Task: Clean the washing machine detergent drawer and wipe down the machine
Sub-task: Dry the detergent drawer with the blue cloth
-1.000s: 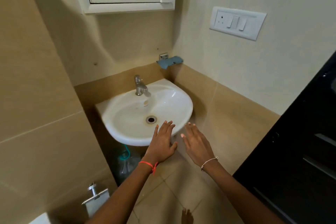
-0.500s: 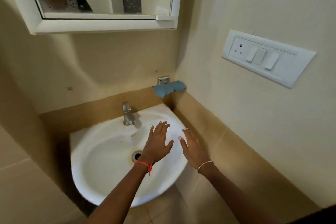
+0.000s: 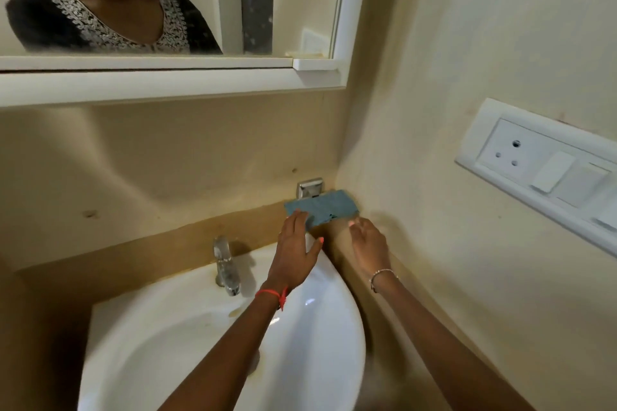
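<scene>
Above the back right corner of the white wash basin (image 3: pixel 334 294), a folded blue cloth (image 3: pixel 325 205) lies on a small metal holder (image 3: pixel 310 188) in the wall corner; the washing machine and its drawer are out of view. The left hand (image 3: pixel 295 253) lays straight fingers on the cloth's left end, and the right hand (image 3: pixel 369 250) hangs loosely curled and empty just under its right end. Fetching the cloth seems the step: pinch both ends and lift it clear, so it cannot drop into the basin.

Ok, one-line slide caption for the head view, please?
Over the white sink, the left hand and right hand reach for the blue cloth on its corner wall holder.
</scene>
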